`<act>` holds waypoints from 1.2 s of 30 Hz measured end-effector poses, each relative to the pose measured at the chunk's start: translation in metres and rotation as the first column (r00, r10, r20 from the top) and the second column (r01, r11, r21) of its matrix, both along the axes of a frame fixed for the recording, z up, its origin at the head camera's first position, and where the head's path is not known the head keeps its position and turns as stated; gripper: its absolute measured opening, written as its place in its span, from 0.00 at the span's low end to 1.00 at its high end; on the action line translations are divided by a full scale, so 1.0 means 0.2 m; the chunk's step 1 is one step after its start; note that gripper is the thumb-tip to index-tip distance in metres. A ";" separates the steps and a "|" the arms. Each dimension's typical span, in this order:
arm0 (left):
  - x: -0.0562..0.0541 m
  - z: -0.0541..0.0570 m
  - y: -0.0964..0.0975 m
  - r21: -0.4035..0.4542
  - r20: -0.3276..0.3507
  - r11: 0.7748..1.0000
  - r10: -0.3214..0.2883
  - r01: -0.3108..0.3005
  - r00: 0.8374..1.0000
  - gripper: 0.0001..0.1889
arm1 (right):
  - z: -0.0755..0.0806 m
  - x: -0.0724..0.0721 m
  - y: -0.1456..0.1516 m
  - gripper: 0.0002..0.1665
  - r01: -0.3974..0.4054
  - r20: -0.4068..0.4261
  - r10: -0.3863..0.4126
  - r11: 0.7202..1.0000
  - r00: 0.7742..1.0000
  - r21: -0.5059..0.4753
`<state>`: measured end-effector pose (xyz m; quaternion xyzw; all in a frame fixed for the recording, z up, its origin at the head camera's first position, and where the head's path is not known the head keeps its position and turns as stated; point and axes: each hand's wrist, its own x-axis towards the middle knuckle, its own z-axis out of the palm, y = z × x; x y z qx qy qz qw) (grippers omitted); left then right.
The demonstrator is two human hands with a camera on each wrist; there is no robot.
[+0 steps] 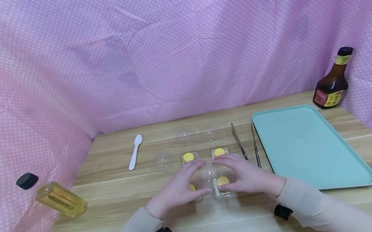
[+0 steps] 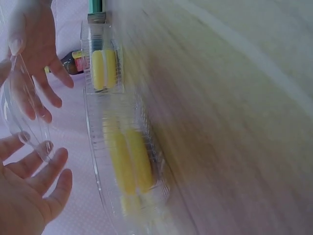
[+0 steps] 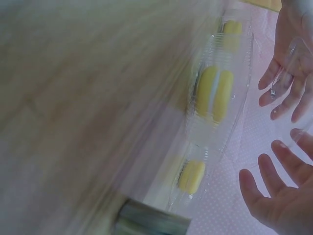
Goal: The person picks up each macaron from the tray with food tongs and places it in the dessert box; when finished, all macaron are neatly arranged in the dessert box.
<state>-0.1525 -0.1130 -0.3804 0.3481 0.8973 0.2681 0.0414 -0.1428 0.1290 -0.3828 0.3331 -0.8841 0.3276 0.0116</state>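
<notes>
Both hands hold a clear plastic lid (image 2: 30,105) between them, raised above the table. My left hand (image 1: 182,186) grips its left side, with fingertips on the edge; my right hand (image 1: 247,172) grips the opposite side. Below and around them, yellow macarons sit in clear ribbed plastic boxes. A front right macaron (image 1: 223,182) shows beneath the right hand, while the front left one (image 1: 192,187) is mostly hidden by the left hand. Behind the fingers are a back left macaron (image 1: 188,157) and a back right macaron (image 1: 219,152).
Other clear lids lie behind and left, including one lid (image 1: 164,161). Metal tongs (image 1: 238,140) lie beside a teal tray (image 1: 308,146) on the right. A white spoon (image 1: 135,152), an oil-coloured bottle (image 1: 62,198) and a dark sauce bottle (image 1: 332,85) stand or lie farther out.
</notes>
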 end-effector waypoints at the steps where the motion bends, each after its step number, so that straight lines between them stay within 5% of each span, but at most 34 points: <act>1: 0.00 0.00 0.00 0.007 -0.001 1.000 -0.003 0.003 1.000 0.40 | 0.00 0.00 0.00 0.42 0.006 -0.002 -0.006 1.000 1.000 0.001; 10: -0.01 0.01 0.03 -0.003 -0.010 0.999 -0.054 0.054 0.998 0.41 | -0.01 0.00 0.05 0.42 0.006 -0.019 -0.006 0.999 1.000 0.032; 18: -0.02 -0.01 0.10 -0.117 -0.107 0.989 -0.107 0.094 0.988 0.43 | -0.02 0.01 0.08 0.46 0.039 -0.002 -0.039 0.990 0.999 0.133; 25: 0.01 -0.02 0.13 -0.184 -0.034 0.979 -0.090 0.082 0.995 0.43 | -0.01 0.02 0.09 0.47 0.046 0.062 -0.059 0.981 0.996 0.190; 36: 0.02 -0.05 0.16 -0.268 -0.038 0.961 -0.083 0.070 0.996 0.42 | -0.02 0.03 0.08 0.49 0.035 0.088 -0.057 0.972 0.994 0.233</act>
